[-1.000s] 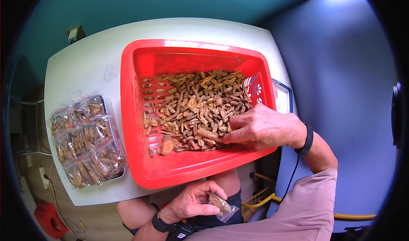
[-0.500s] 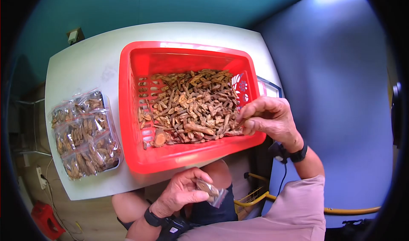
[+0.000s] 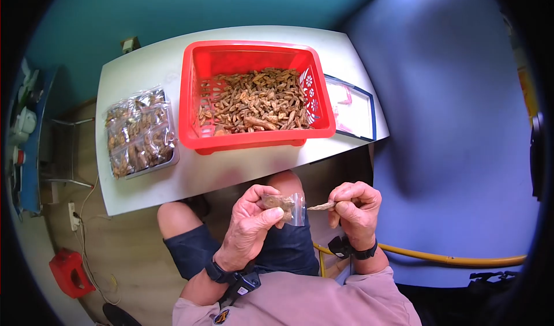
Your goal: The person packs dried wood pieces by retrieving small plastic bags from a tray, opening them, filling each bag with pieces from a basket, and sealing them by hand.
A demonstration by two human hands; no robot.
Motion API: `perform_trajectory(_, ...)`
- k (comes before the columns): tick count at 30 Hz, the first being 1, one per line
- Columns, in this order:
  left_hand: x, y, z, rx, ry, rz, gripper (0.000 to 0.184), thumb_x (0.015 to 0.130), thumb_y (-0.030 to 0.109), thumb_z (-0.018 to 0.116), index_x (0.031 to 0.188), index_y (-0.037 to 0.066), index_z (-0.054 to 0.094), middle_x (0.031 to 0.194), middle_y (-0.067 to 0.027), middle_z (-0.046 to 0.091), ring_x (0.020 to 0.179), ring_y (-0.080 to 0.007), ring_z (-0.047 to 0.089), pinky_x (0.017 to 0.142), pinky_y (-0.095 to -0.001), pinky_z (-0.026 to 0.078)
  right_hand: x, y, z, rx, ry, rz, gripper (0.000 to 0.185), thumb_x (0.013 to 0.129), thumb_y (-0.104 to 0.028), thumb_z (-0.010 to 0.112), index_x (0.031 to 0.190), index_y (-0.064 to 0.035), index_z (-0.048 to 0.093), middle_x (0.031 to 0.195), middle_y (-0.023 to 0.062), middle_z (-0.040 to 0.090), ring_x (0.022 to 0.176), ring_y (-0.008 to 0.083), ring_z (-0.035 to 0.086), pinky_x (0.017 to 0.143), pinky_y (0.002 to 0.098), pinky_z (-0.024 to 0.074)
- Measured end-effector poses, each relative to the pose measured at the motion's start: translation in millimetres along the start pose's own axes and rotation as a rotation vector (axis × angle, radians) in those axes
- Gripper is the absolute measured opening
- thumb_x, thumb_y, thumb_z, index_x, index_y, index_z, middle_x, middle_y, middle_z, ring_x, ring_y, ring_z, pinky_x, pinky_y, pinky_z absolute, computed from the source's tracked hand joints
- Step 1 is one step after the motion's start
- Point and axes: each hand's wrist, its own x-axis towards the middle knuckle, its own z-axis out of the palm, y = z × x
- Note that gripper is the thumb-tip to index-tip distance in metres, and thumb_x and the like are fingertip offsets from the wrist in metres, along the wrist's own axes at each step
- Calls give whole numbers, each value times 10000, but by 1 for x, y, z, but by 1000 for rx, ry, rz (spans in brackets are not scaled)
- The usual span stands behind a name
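Note:
Between thumb and fingers, my left hand holds a small clear zip bag with brown dried pieces inside, its zip edge facing right. My right hand pinches a thin dried piece, whose tip points left at the bag, a small gap away. Both hands are over my lap, below the table edge. Beyond them, a red basket on the table holds a heap of dried brown pieces. At the table's left, filled zip bags lie in rows on a tray.
A dark-framed flat box with pink and white contents lies right of the basket on the white table. A blue surface with a yellow bar stands at the right. A red object and cables are on the floor at left.
My right hand has left the basket and come down beside the bag with a dried piece. The bag is now held level near it. The view has shifted, so the table appears higher.

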Motion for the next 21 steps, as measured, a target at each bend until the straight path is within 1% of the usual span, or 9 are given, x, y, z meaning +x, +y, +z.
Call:
perform_trajectory(2,-10,-3,6,20,5,8,326,866,32,711,1158,56,570,982,-74,688,843,-149,654,719,-287,518,-10,-2,1,8,-8,-10,142,864,110,652,995,56,671,888,189,679,621,179,669,554,256,532)
perform_trajectory(4,-15,-7,10,44,-9,26,322,867,35,713,1155,55,571,984,-78,686,843,-152,653,717,-289,519,-17,-3,0,-94,-16,-43,110,857,68,668,965,47,663,896,206,675,530,177,635,496,252,515)
perform_trajectory(8,-22,-18,16,55,-30,32,321,865,34,714,1152,54,573,986,-80,686,845,-154,655,714,-292,521,-27,-10,-2,-103,-26,-66,114,854,87,657,963,52,662,896,204,678,542,175,639,507,251,517)
perform_trajectory(10,-24,-22,19,54,-34,27,319,864,38,716,1149,53,574,991,-83,686,845,-157,655,710,-294,522,-32,-12,-6,-99,-49,-62,164,856,134,638,998,59,670,884,177,697,602,154,663,564,252,530)
perform_trajectory(14,-24,-27,22,46,-39,20,319,868,48,716,1153,55,572,997,-86,689,849,-163,658,710,-299,525,-39,-13,-12,-110,-20,-44,154,859,126,643,995,58,667,884,175,697,601,152,661,563,247,524)
perform_trajectory(16,-24,-29,21,-24,-66,-4,317,873,58,716,1155,60,571,1011,-88,690,863,-169,665,718,-303,530,-41,-13,-13,-107,-10,-42,145,861,117,649,992,57,665,884,171,698,599,149,658,561,244,520)
perform_trajectory(19,-22,-31,19,-50,-75,-11,315,877,59,711,1158,61,568,1034,-93,688,885,-176,672,729,-307,540,-40,-11,-14,-99,-9,-48,142,860,110,657,991,59,663,886,167,698,602,141,658,560,243,519)
perform_trajectory(21,-21,-32,19,-67,-64,-12,310,887,47,700,1166,57,567,1023,-94,687,867,-166,661,723,-301,533,-37,-9,-14,-109,-4,-47,135,858,107,663,985,61,665,883,164,699,603,137,659,557,238,517)
